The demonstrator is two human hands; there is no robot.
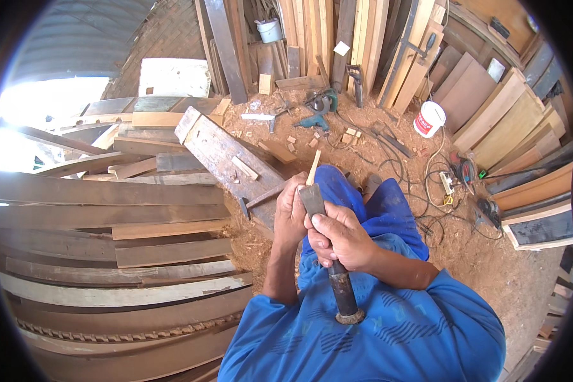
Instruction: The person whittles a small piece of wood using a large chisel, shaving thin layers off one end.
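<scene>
My left hand (290, 213) is closed around a thin strip of pale wood (314, 164), whose narrow end sticks up past the fingers. My right hand (345, 235) grips a wide chisel (313, 202) near the base of its blade. The blade lies against the wood strip, and the two hands are close together over my lap. The chisel's dark handle, with a worn, frayed end, points back toward my chest. Just left of my left hand, a hammer (262, 198) rests on a worn wooden bench (219, 153). A small wood block (244, 168) lies farther up the bench.
Stacked planks (108, 223) fill the left side. Sawdust and offcuts cover the floor, with teal power tools (318, 118) beyond my knees. Tangled cords (426, 184) and a white bucket (429, 120) are at the right. Boards (312, 38) lean along the back, near a handsaw (355, 79).
</scene>
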